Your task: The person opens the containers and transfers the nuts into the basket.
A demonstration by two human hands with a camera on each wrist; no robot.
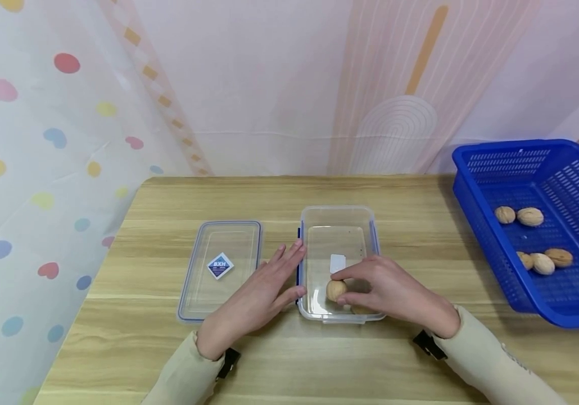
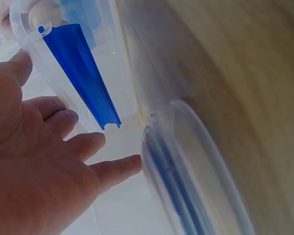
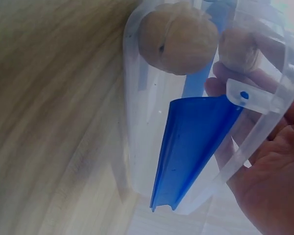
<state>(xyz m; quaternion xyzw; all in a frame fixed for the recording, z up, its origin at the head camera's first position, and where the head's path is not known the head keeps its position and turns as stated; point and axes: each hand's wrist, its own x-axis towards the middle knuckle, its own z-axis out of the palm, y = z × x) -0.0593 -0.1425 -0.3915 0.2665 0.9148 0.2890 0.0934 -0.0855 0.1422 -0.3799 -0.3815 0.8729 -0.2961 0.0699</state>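
Observation:
A clear plastic food container (image 1: 340, 216) with blue side clips stands on the table. My right hand (image 1: 388, 287) reaches over its right wall and pinches a walnut (image 1: 337, 290) between thumb and fingers, inside the box. Another walnut (image 3: 178, 38) lies in the near right corner, mostly hidden under the hand in the head view. My left hand (image 1: 261, 289) has its fingers extended, fingertips right at the container's left rim. In the left wrist view a blue clip (image 2: 81, 73) hangs beside those fingers.
Left of the container lies its clear lid (image 1: 229, 239) with a blue seal and a BXH sticker (image 1: 220, 265). At the right a blue basket (image 1: 517, 292) holds several walnuts (image 1: 530, 216). A patterned curtain (image 1: 269, 84) hangs behind the wooden table (image 1: 289, 360).

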